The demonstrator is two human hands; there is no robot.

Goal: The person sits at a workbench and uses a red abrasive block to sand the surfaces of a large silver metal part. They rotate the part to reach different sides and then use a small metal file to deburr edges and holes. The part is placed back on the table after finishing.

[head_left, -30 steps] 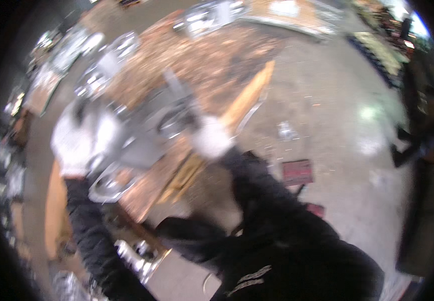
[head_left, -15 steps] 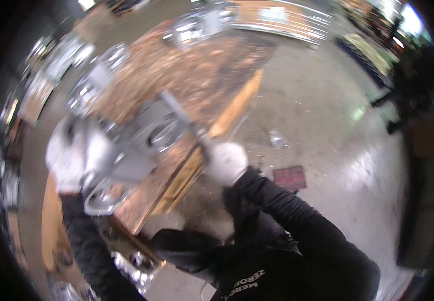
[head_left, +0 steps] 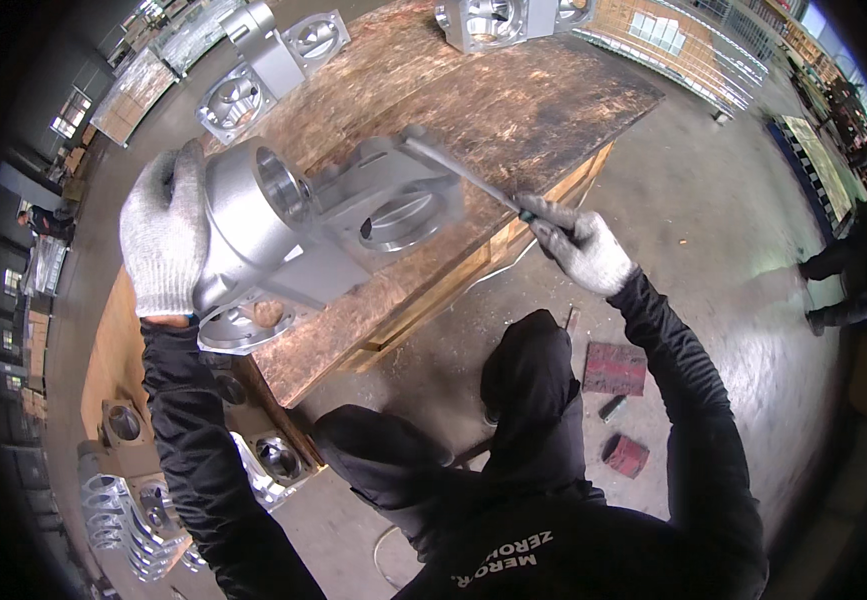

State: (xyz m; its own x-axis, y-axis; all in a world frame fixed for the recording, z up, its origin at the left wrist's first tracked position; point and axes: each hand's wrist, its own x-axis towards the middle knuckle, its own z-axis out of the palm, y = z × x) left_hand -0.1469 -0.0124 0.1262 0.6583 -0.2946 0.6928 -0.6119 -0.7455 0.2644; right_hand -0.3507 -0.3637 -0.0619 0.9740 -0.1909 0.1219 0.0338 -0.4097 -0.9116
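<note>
A grey metal casting [head_left: 251,215] with a thick round collar and flanged openings lies on the worn wooden table [head_left: 513,105]. My left hand [head_left: 165,230], in a whitish knit glove, is closed around the collar's left side. My right hand [head_left: 581,248], gloved too and darkened at the fingers, grips a long slim file [head_left: 468,175] by its dark green handle end. The file's blade slants across the casting's right far edge, its tip beyond the flange. Whether blade and metal touch, I cannot tell.
More castings stand at the table's far side, one at the left [head_left: 271,60] and one farther right [head_left: 498,22]. Below left are several stacked castings [head_left: 133,520]. Near my knees, a red mat [head_left: 614,369] and a red block [head_left: 625,455] lie on the floor. Another person's legs [head_left: 843,290] show at right.
The view has shifted and sharpened. My right hand with the file sits farther right and higher in the picture. My left hand stays on the casting.
</note>
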